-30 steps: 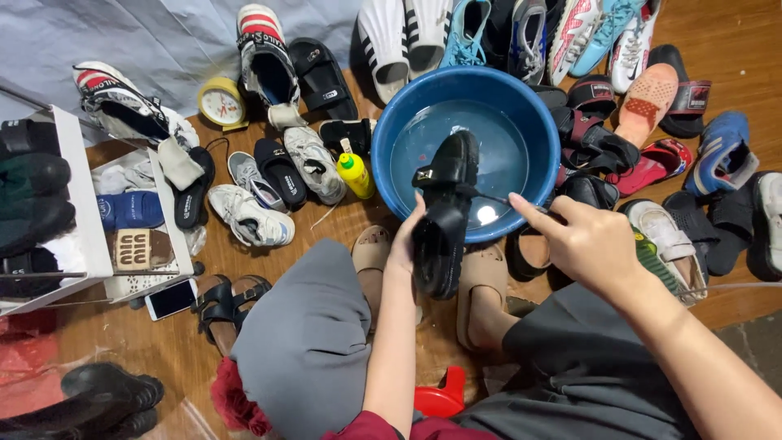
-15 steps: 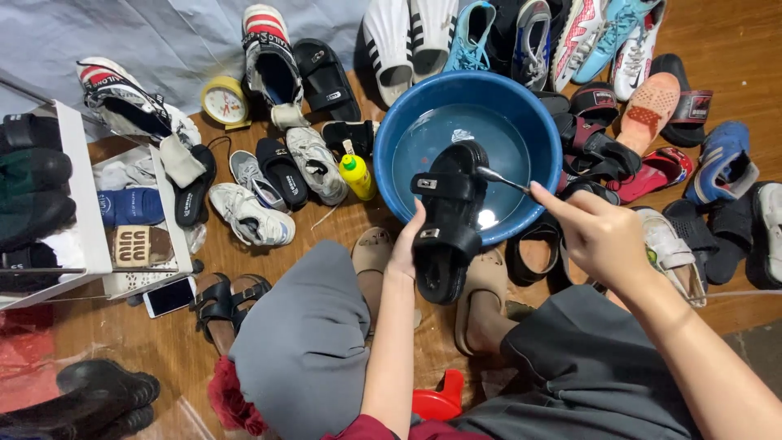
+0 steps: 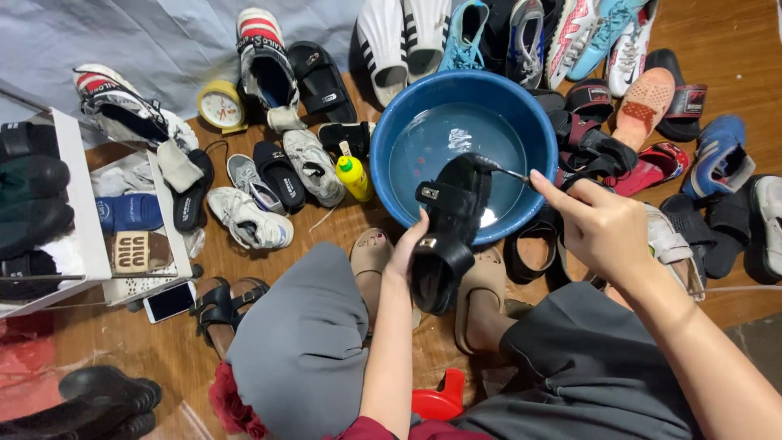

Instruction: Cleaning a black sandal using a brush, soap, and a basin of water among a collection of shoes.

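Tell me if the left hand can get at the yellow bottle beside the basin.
Probably not yet: the left hand is holding the black sandal. The yellow bottle itself stands unobstructed nearby.

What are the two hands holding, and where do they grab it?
The left hand grips a black sandal at its side. The right hand fingers pinch a thin brush by its handle.

Your left forearm rises straight up the middle of the view, and your left hand (image 3: 405,248) curls closed around the black sandal (image 3: 446,232), thumb up along its edge. Your right arm comes in from the lower right, wrist bent; your right hand (image 3: 601,231) pinches a thin brush handle (image 3: 507,170), forefinger stretched along it.
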